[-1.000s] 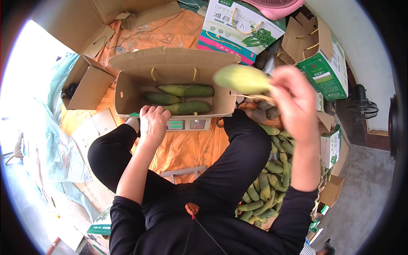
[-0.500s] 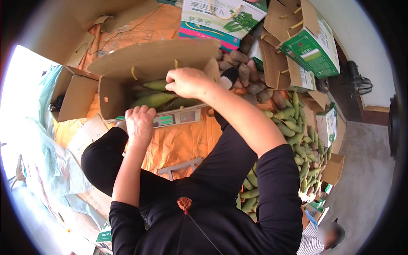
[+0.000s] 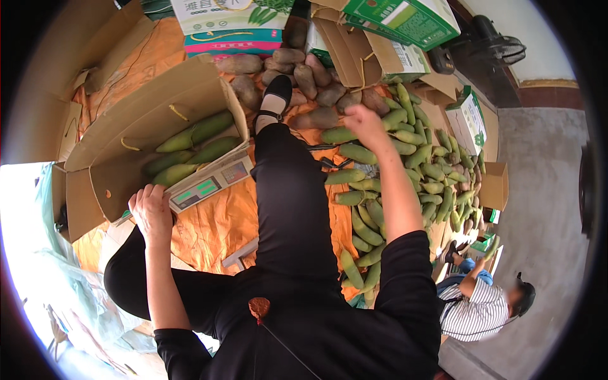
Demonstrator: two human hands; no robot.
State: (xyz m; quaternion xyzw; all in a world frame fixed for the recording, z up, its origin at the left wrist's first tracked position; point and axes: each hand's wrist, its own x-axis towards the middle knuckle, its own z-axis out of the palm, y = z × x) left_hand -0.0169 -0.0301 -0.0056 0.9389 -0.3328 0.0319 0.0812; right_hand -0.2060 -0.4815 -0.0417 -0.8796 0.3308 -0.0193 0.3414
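Observation:
A cardboard box stands tilted at the left, its flap raised, on a scale with a lit green display. Several long green radishes lie inside the box. My left hand has its fingers curled over the near edge of the box, beside the scale. Out to the right, my right hand hovers at the edge of a pile of green radishes, close beside one radish. Its fingers are bent and blurred, so its grip does not show.
Reddish-brown oblong roots lie beyond my outstretched foot. Printed cartons and open green-and-white boxes stand at the back. A black fan is at the far right. Another person in a striped shirt sits at the lower right.
My right hand has left the box and moved right to the radish pile. My left hand stays at the box edge. The view has turned right, showing more of the pile.

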